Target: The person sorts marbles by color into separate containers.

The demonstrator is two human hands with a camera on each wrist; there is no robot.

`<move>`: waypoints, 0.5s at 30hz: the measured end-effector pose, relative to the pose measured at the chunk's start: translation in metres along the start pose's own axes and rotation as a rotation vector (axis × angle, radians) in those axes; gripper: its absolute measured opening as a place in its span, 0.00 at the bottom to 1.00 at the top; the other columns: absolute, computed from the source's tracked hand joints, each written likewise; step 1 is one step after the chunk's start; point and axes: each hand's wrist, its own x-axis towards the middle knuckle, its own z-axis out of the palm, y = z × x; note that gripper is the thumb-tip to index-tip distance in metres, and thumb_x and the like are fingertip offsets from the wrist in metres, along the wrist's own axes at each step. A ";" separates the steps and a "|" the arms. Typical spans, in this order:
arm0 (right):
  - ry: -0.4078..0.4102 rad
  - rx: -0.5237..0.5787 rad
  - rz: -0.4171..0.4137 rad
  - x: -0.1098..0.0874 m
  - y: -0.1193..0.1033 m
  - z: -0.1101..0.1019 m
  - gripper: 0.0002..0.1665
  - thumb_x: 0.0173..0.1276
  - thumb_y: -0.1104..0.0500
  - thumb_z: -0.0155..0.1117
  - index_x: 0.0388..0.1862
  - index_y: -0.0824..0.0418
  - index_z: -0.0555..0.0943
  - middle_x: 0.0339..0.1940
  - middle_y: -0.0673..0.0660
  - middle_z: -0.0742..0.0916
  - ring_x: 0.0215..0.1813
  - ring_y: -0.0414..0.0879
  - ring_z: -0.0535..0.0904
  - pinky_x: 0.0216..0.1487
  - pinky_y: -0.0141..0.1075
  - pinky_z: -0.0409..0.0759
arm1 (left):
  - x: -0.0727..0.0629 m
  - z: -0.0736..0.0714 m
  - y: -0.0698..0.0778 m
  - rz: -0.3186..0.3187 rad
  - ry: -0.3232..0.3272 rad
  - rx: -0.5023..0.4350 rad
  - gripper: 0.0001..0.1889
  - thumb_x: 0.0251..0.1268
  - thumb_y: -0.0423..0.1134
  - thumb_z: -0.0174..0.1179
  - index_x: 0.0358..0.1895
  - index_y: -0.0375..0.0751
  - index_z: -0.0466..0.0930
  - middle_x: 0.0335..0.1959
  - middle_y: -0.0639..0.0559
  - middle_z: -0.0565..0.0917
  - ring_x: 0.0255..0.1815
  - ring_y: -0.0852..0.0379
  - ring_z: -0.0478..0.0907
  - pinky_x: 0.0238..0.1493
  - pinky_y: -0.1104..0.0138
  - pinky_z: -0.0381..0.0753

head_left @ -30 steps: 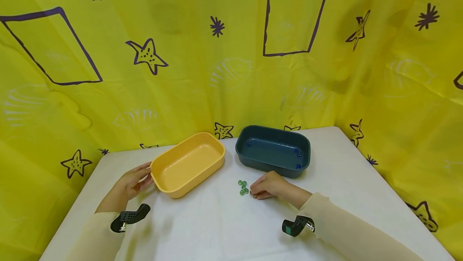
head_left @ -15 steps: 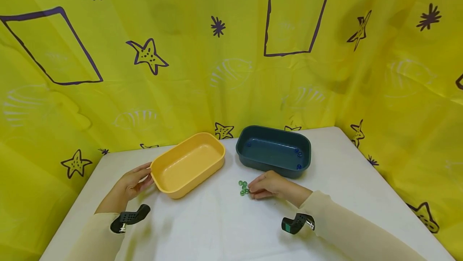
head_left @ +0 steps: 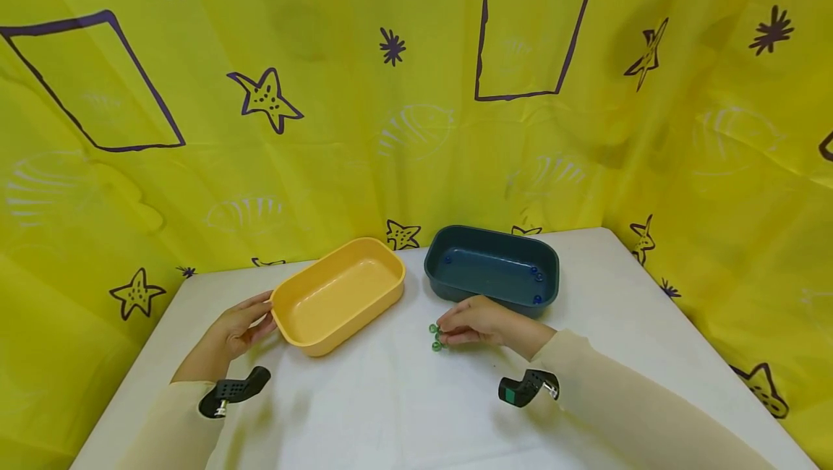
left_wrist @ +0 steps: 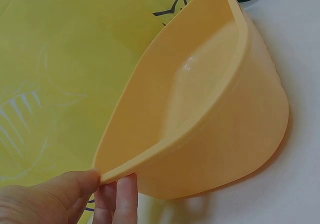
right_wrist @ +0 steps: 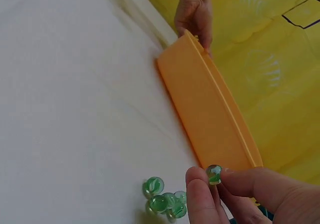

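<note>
My left hand [head_left: 237, 329] pinches the near-left rim of a yellow plastic tub [left_wrist: 235, 129], thumb on one side and fingers on the other. No contents show inside the tub. In the right wrist view, my right hand [right_wrist: 265, 196] pinches a clear marble [right_wrist: 214, 174] with a green swirl between thumb and fingertips. Just below it, a cluster of green marbles [right_wrist: 153, 186] lies on the white tablecloth. In the head view, the right hand's fingers partly cover that cluster.
A dark teal tub [head_left: 439, 288] stands behind my right hand, with several blue marbles [head_left: 537, 299] on its floor. White cloth [head_left: 390, 405] covers the table. A yellow patterned curtain [head_left: 338, 166] hangs along the back and sides.
My right hand has risen slightly from the tablecloth and shifted a little left over the green marbles, with a marble in its fingertips. The left hand and both tubs stay put.
</note>
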 end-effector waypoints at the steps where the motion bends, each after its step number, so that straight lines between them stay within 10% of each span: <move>1: 0.000 0.004 0.002 0.000 -0.001 0.001 0.17 0.68 0.69 0.62 0.53 0.77 0.80 0.36 0.60 0.89 0.34 0.43 0.87 0.37 0.29 0.86 | 0.000 0.000 0.000 0.000 0.002 -0.004 0.23 0.72 0.33 0.57 0.68 0.45 0.69 0.33 0.56 0.78 0.31 0.61 0.80 0.43 0.69 0.87; 15: -0.008 0.031 -0.002 0.007 -0.021 0.013 0.21 0.69 0.68 0.62 0.59 0.77 0.76 0.39 0.63 0.89 0.34 0.44 0.87 0.38 0.28 0.86 | 0.000 -0.001 0.000 -0.003 0.000 0.008 0.30 0.72 0.33 0.56 0.75 0.43 0.60 0.34 0.55 0.77 0.31 0.62 0.80 0.44 0.70 0.86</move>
